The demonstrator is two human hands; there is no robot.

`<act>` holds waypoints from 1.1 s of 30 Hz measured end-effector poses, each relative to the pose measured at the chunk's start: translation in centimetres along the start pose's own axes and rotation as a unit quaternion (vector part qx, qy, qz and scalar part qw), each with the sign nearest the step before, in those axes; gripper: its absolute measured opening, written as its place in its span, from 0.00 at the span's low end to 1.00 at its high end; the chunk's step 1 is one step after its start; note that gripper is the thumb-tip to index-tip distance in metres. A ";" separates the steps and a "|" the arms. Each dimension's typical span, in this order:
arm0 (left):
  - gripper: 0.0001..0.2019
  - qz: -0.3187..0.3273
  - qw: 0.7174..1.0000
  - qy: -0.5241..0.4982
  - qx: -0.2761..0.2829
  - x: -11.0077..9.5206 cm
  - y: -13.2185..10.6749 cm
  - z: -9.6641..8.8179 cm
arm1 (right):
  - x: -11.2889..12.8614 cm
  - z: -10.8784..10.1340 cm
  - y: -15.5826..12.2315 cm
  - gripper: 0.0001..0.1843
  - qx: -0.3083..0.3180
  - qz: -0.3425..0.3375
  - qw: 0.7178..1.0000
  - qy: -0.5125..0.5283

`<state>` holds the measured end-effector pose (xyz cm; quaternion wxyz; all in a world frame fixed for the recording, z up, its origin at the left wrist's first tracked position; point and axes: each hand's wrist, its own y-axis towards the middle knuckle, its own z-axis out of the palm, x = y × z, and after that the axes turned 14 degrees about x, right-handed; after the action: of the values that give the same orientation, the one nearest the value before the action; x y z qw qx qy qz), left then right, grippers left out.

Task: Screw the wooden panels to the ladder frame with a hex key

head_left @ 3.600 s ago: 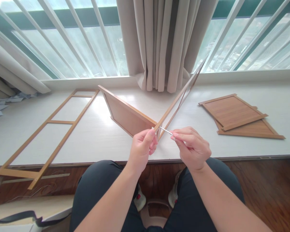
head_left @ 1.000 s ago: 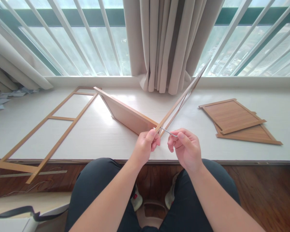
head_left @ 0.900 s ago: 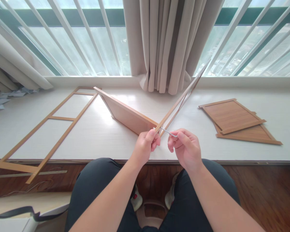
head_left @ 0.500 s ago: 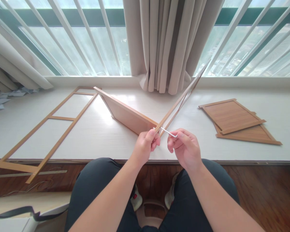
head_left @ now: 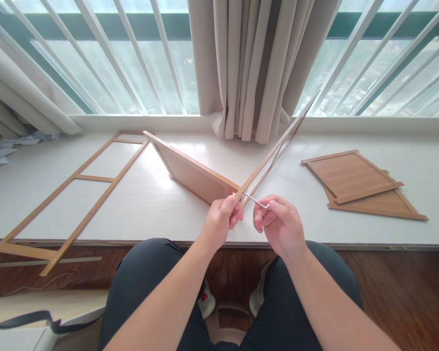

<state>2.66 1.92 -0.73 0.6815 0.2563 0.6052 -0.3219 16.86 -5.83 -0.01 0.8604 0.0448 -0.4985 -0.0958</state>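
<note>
My left hand (head_left: 224,215) is closed around the near end of a narrow wooden frame (head_left: 265,160), which slants up and away to the right. A wooden panel (head_left: 193,171) stands on its edge and meets this frame at my left hand. Between the thumb and fingers of my right hand (head_left: 281,222) is the bent end of a silver hex key (head_left: 256,200). The key's long arm reaches left to the frame just beside my left fingers. Its far tip and whatever it sits in cannot be made out.
A ladder-like wooden frame (head_left: 95,178) lies at the left, its near end over the ledge's edge. Two overlapping wooden panels (head_left: 354,178) lie at the right of the white ledge (head_left: 278,229). Curtains (head_left: 249,73) hang behind. A black strap (head_left: 40,319) lies at the lower left.
Almost nothing differs. The view has shifted very slightly, while both hands, the hex key and the wooden parts keep their places.
</note>
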 end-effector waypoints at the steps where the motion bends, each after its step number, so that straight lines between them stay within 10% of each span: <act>1: 0.38 0.001 1.000 0.000 0.000 0.0 0.0 0.0 | 0.0 0.0 0.0 0.11 0.000 0.001 1.000 -0.001; 33: 0.38 -0.002 1.000 0.001 0.013 0.2 0.0 0.0 | -0.8 0.5 -0.2 0.21 0.043 0.007 0.999 -0.011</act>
<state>2.66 1.89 -0.98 0.6768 0.2642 0.6025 -0.3303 16.00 -5.85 -0.47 0.8530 0.0769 -0.5117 -0.0688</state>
